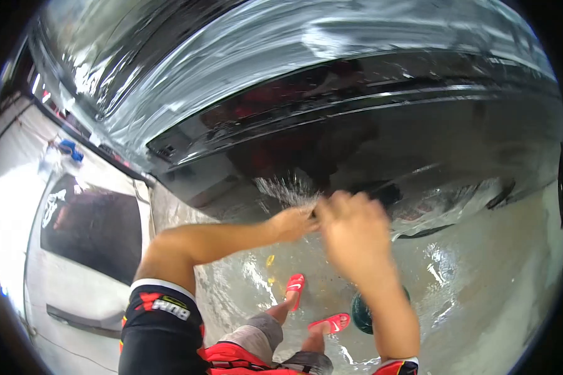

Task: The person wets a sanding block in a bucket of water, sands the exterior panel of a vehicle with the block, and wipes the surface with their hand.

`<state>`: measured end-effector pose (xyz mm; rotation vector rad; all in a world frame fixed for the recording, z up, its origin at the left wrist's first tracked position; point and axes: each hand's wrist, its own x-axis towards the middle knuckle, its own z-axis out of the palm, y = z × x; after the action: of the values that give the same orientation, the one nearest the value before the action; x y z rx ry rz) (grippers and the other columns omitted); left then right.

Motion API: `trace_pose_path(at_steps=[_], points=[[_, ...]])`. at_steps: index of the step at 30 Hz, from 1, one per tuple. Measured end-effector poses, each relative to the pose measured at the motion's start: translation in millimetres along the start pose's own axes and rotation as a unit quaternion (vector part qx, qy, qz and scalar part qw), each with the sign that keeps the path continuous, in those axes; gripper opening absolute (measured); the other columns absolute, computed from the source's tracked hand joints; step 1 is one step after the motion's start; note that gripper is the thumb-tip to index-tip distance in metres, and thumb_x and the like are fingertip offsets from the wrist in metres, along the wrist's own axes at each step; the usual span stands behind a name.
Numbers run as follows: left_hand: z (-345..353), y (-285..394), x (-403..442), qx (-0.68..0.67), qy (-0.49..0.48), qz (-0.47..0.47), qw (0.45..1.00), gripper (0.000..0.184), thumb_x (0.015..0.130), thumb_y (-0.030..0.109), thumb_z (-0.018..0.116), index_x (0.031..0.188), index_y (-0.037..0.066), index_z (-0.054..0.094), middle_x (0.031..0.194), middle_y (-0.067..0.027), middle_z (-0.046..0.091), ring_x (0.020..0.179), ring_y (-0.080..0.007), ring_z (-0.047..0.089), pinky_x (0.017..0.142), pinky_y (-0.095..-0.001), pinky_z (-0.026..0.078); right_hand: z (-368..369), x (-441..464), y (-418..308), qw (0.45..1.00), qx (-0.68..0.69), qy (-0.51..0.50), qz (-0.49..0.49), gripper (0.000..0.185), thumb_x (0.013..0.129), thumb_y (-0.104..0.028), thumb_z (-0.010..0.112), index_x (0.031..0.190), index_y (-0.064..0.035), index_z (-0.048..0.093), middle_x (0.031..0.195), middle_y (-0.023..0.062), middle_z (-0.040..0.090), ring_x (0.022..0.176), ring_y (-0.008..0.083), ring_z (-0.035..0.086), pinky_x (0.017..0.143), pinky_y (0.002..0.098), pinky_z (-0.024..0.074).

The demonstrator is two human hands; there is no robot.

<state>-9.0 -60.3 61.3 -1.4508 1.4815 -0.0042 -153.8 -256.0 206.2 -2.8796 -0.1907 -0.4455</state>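
The left hand point(294, 224) and blurred right hand point(355, 234) are held close together before a glossy dark panel point(431, 134); whether anything is grasped by either grip cannot be made out. Crumpled clear film point(447, 208) is seen along the panel's lower edge. 2 red sandals point(295, 284) are worn.

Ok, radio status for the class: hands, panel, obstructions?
Left hand, right hand close together; right blurred, grip unclear. Dark panel glossy, just beyond hands. No visible obstruction; green bucket on floor.
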Motion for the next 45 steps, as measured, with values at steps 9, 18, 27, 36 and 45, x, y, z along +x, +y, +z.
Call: trace_pose_path(at_steps=[9,18,27,36,45], points=[[49.2,-133.6,-199.7,0.081,0.342,-0.275,0.895,0.065,0.092,0.057,0.063,0.144,0.019,0.058,0.153,-0.0073,0.052,0.145,-0.0280,0.044,0.125,-0.0574,0.017,130.6,-139.6,120.8,0.744,0.363,0.337,0.449,0.043,0.106,-0.011,0.054,0.144,0.0086,0.050,0.144,0.0229,0.058,0.135,0.0297,0.055,0.115,0.0394,0.0401],[-176.3,-160.2,43.9,-0.072,0.538,-0.199,0.816,0.073,0.095,0.051,0.058,0.146,-0.001,0.050,0.160,-0.0153,0.042,0.149,-0.0285,0.039,0.125,-0.0432,0.027,323.2,-281.3,-72.8,0.772,0.432,-0.046,0.465,0.031,0.091,-0.020,0.069,0.115,-0.0008,0.068,0.101,0.0210,0.073,0.093,0.0377,0.072,0.084,0.0440,0.0558],[-207.2,-145.9,110.0,-0.070,0.589,-0.186,0.783,0.087,0.079,0.048,0.075,0.140,-0.007,0.048,0.151,-0.0248,0.045,0.136,-0.0449,0.043,0.114,-0.0523,0.033,519.7,-411.5,-4.1,0.704,0.295,0.057,0.644,0.035,0.098,-0.019,0.060,0.124,0.0036,0.063,0.114,0.0289,0.070,0.107,0.0464,0.066,0.093,0.0491,0.0519],[74.8,-110.6,-193.9,0.080,0.371,-0.345,0.859,0.082,0.099,0.039,0.046,0.156,-0.015,0.021,0.159,-0.0433,0.022,0.150,-0.0595,0.018,0.123,-0.0635,0.011,699.9,-518.2,43.9,0.684,0.157,-0.157,0.694,0.043,0.097,-0.018,0.060,0.137,-0.0032,0.059,0.137,0.0250,0.059,0.126,0.0455,0.055,0.107,0.0502,0.0446],[236.3,40.9,-315.8,-0.192,0.158,-0.436,0.865,0.084,0.089,0.026,0.061,0.153,-0.016,0.026,0.162,-0.0380,0.019,0.153,-0.0521,0.016,0.125,-0.0595,0.012,431.3,-412.7,41.1,0.945,0.070,-0.101,0.303,0.043,0.075,-0.004,0.066,0.118,-0.0029,0.070,0.136,0.0173,0.060,0.131,0.0416,0.048,0.114,0.0524,0.0342]])
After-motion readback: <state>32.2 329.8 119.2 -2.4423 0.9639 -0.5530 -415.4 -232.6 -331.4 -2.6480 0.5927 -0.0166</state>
